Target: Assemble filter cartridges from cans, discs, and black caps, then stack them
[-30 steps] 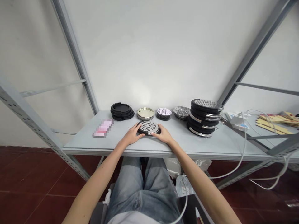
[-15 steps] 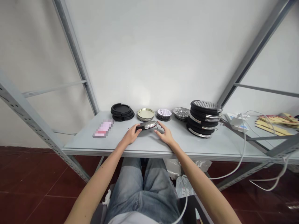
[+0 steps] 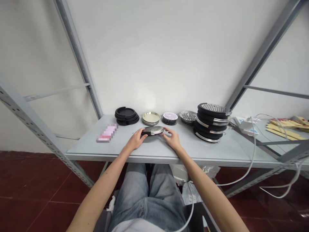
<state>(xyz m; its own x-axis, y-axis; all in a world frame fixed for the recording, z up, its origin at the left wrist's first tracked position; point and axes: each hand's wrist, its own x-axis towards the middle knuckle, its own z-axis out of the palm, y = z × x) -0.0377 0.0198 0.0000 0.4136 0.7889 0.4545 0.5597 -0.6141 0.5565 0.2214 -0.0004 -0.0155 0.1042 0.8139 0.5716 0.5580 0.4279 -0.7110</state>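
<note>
A round disc with a perforated metal top, a black rim and a silver edge band is held just above the table, slightly tilted. My left hand is closed on its left side, thumb in front and fingers behind. At the opposite edge, my right hand pinches the silver part between thumb and fingers. Behind the disc stand a pile of shallow gold-coloured metal lids and a stack of small perforated discs with a pale lilac top.
Black ring-shaped parts are piled at the back left, near a blurred pink item. Perforated metal plates and a tall stack of assembled discs stand to the right. White cables hang over the table's right front edge.
The disc was flat on the table, then its right side was raised and turned. Now it is lower and flatter, and my right hand's fingers have closed in on its right edge.
</note>
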